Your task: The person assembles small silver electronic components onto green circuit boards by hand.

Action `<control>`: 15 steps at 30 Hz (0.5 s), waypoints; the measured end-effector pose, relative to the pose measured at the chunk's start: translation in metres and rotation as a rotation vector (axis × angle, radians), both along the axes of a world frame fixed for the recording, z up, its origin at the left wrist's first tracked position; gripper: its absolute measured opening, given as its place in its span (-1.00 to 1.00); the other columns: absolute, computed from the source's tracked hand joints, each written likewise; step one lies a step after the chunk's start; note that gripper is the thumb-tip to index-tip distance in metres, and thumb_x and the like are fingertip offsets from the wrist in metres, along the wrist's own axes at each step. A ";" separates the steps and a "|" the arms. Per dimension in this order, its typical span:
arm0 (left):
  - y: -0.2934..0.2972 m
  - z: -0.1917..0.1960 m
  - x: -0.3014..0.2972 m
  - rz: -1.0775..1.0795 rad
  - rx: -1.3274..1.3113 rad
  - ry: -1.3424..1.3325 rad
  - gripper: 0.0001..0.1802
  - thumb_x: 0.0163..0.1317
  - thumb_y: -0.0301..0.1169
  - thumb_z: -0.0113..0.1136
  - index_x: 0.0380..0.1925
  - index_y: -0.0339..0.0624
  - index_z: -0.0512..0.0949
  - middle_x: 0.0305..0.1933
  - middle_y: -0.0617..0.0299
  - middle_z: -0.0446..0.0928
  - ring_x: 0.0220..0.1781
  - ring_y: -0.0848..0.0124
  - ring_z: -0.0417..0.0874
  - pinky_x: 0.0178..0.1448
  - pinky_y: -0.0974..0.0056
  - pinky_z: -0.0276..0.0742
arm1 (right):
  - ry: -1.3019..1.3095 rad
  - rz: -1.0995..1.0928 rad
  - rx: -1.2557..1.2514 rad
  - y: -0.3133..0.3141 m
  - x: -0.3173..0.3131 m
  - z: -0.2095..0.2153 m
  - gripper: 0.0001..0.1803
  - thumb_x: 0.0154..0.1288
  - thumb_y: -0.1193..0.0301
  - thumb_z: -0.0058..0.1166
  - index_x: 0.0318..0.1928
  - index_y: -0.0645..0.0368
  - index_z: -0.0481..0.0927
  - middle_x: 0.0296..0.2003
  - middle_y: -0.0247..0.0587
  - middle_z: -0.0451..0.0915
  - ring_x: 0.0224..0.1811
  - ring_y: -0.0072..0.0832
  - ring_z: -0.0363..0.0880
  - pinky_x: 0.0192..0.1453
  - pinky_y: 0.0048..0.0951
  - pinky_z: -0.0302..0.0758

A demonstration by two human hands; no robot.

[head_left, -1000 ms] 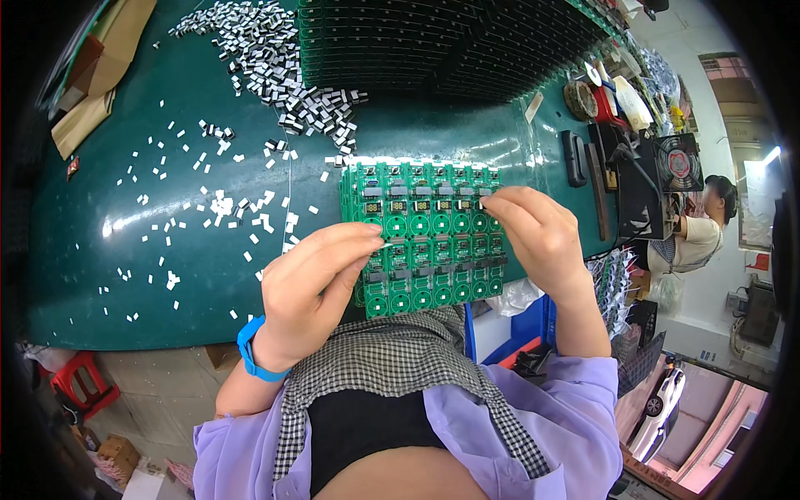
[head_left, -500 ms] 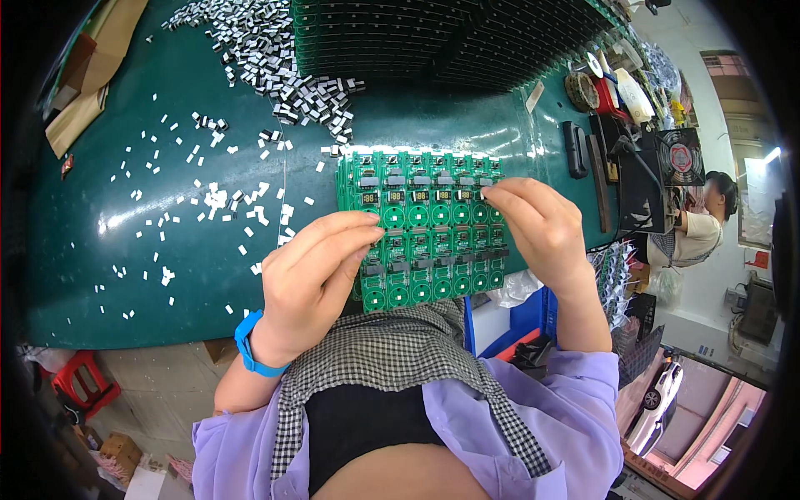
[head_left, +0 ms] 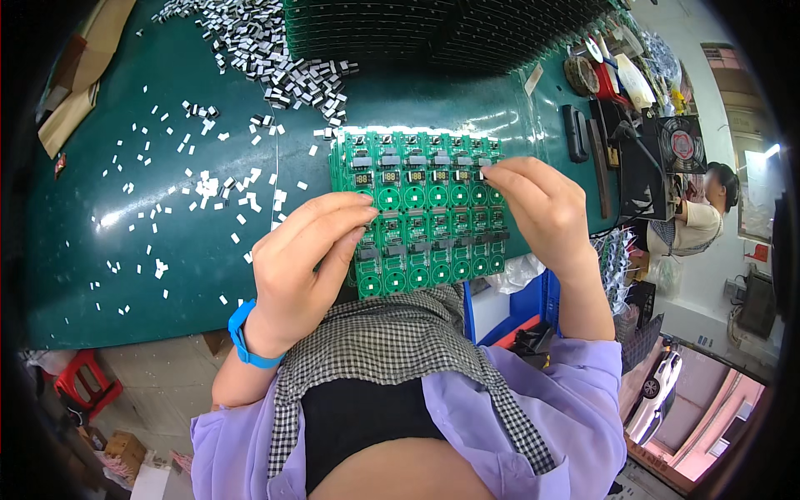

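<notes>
A stack of green circuit board panels (head_left: 414, 218) lies in front of me at the table's near edge. Its top panel carries a row of small black digit displays (head_left: 415, 177) and rows of grey parts. My left hand (head_left: 304, 246), with a blue wristband (head_left: 242, 335), rests over the panel's left edge. Its thumb and fingers are closed in a pinch; what is between them is hidden. At the right end of the display row, my right hand (head_left: 540, 204) has its fingertips pinched together on the board. Those fingertips cover whatever they grip.
A heap of small black-and-white pieces (head_left: 292, 71) lies at the far left, with white bits (head_left: 207, 187) scattered nearer. A large rack of boards (head_left: 433, 33) stands at the back. On the right are a black fan (head_left: 682, 143) and another person (head_left: 704, 212).
The whole scene sits slightly higher in the picture. Both hands stay at nearly the same places on the panel, still pinched.
</notes>
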State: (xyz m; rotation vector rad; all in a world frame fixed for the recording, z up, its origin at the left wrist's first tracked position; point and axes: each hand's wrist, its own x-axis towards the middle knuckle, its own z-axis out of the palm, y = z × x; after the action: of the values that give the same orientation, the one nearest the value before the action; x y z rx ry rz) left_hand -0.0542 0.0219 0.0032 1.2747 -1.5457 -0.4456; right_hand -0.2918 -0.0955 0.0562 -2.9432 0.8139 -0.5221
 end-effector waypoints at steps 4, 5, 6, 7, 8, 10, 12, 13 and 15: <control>-0.001 -0.001 0.000 -0.001 -0.022 0.004 -0.80 0.05 -0.68 0.25 -0.27 -0.31 0.63 -0.17 0.06 0.65 -0.19 0.24 0.71 -0.19 0.32 0.63 | -0.038 -0.015 0.024 -0.002 -0.003 -0.004 -0.71 -0.09 0.66 0.11 -0.26 0.21 0.62 -0.33 -0.24 0.61 -0.33 -0.32 0.65 -0.29 -0.39 0.60; -0.001 -0.001 -0.001 0.001 -0.026 0.002 -0.80 0.05 -0.68 0.25 -0.27 -0.31 0.63 -0.17 0.06 0.65 -0.19 0.24 0.71 -0.18 0.32 0.63 | -0.037 -0.018 0.026 -0.003 -0.003 -0.004 -0.71 -0.09 0.66 0.11 -0.26 0.21 0.62 -0.33 -0.24 0.61 -0.33 -0.32 0.65 -0.29 -0.39 0.60; -0.001 -0.001 -0.001 0.000 -0.023 0.002 -0.80 0.05 -0.68 0.25 -0.27 -0.31 0.63 -0.17 0.06 0.65 -0.19 0.24 0.71 -0.18 0.32 0.63 | -0.036 -0.005 0.019 -0.004 -0.003 -0.003 -0.71 -0.09 0.67 0.10 -0.26 0.21 0.62 -0.33 -0.23 0.61 -0.32 -0.32 0.65 -0.29 -0.38 0.61; -0.001 -0.001 0.000 0.004 -0.020 -0.009 -0.80 0.05 -0.69 0.25 -0.27 -0.31 0.63 -0.18 0.05 0.65 -0.18 0.24 0.71 -0.17 0.31 0.63 | -0.035 0.008 0.012 -0.004 -0.003 -0.003 -0.71 -0.09 0.67 0.10 -0.26 0.21 0.62 -0.32 -0.23 0.62 -0.32 -0.32 0.65 -0.29 -0.38 0.61; -0.001 -0.001 -0.001 0.008 -0.016 -0.020 -0.79 0.05 -0.69 0.24 -0.27 -0.31 0.63 -0.18 0.05 0.65 -0.18 0.23 0.71 -0.16 0.31 0.63 | -0.035 0.006 0.014 -0.005 -0.003 -0.004 -0.71 -0.09 0.67 0.10 -0.26 0.21 0.62 -0.32 -0.23 0.62 -0.32 -0.32 0.65 -0.29 -0.38 0.61; -0.001 -0.001 -0.001 0.009 -0.019 -0.017 -0.79 0.05 -0.69 0.24 -0.27 -0.31 0.63 -0.18 0.05 0.65 -0.18 0.23 0.71 -0.15 0.31 0.63 | -0.041 0.036 0.002 -0.007 -0.005 -0.005 -0.71 -0.09 0.67 0.10 -0.25 0.21 0.61 -0.31 -0.23 0.62 -0.32 -0.31 0.65 -0.28 -0.38 0.61; -0.001 -0.001 -0.001 0.011 -0.023 -0.013 -0.79 0.05 -0.69 0.24 -0.27 -0.31 0.63 -0.19 0.05 0.65 -0.17 0.23 0.71 -0.15 0.31 0.62 | -0.034 0.039 -0.006 -0.007 -0.006 -0.005 -0.71 -0.09 0.67 0.10 -0.25 0.21 0.62 -0.31 -0.23 0.62 -0.31 -0.31 0.65 -0.28 -0.38 0.62; -0.001 -0.002 -0.001 0.013 -0.022 -0.013 -0.79 0.05 -0.69 0.24 -0.27 -0.31 0.63 -0.19 0.05 0.65 -0.17 0.22 0.71 -0.14 0.30 0.62 | -0.026 0.043 -0.015 -0.006 -0.006 -0.005 -0.71 -0.09 0.66 0.11 -0.25 0.21 0.62 -0.30 -0.22 0.63 -0.31 -0.30 0.66 -0.27 -0.38 0.62; -0.001 -0.002 -0.001 0.015 -0.021 -0.012 -0.79 0.05 -0.69 0.24 -0.26 -0.31 0.63 -0.19 0.04 0.65 -0.17 0.22 0.71 -0.13 0.30 0.62 | -0.030 0.049 -0.014 -0.007 -0.007 -0.006 -0.70 -0.10 0.66 0.11 -0.25 0.21 0.62 -0.30 -0.22 0.63 -0.30 -0.30 0.66 -0.27 -0.38 0.62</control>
State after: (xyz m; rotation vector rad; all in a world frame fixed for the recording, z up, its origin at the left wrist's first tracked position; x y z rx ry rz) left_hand -0.0556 0.0212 0.0014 1.2741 -1.5467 -0.4120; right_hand -0.2990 -0.1026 0.0505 -2.9520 0.7359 -0.5699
